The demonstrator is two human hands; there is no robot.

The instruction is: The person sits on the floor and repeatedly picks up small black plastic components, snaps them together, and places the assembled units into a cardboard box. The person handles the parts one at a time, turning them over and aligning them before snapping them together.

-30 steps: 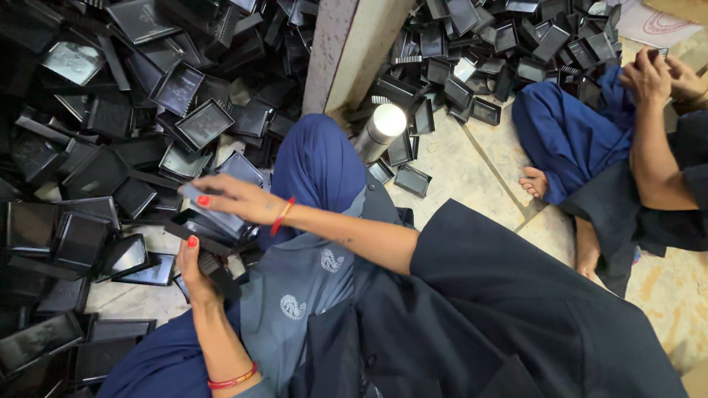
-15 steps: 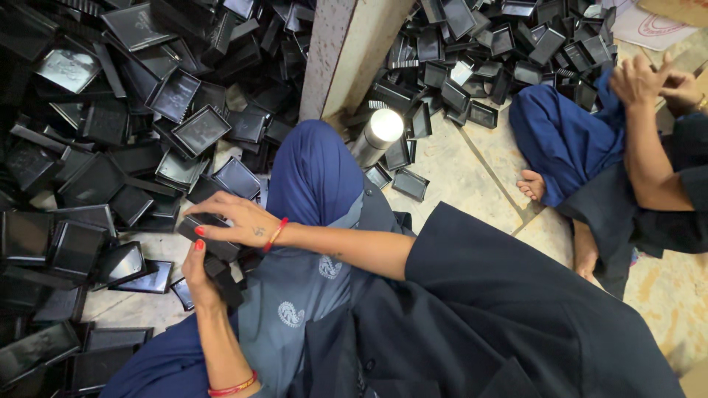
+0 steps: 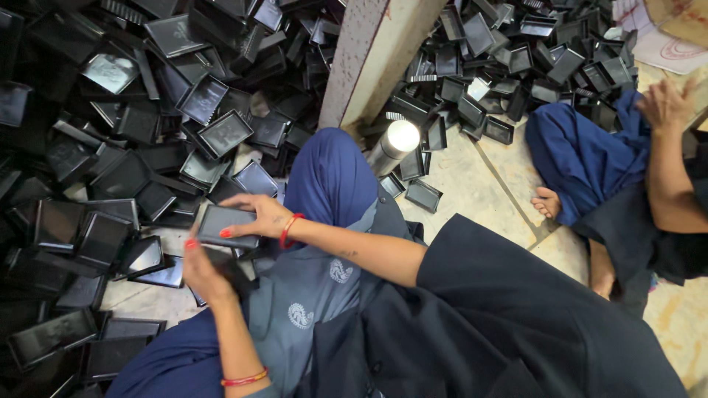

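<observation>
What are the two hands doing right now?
Left hand: curled at a black tray's edge; grip cannot be told.
Right hand: fingers closed on the black tray.

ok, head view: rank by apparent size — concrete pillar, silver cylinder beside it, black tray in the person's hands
1. concrete pillar, largest.
2. black tray, held between right hand and left hand.
3. silver cylinder.
Tray and cylinder look close; the tray sits nearer the camera, so that order is unsure.

beige tiled floor (image 3: pixel 472 195); rough concrete pillar (image 3: pixel 369 59) rising from it
</observation>
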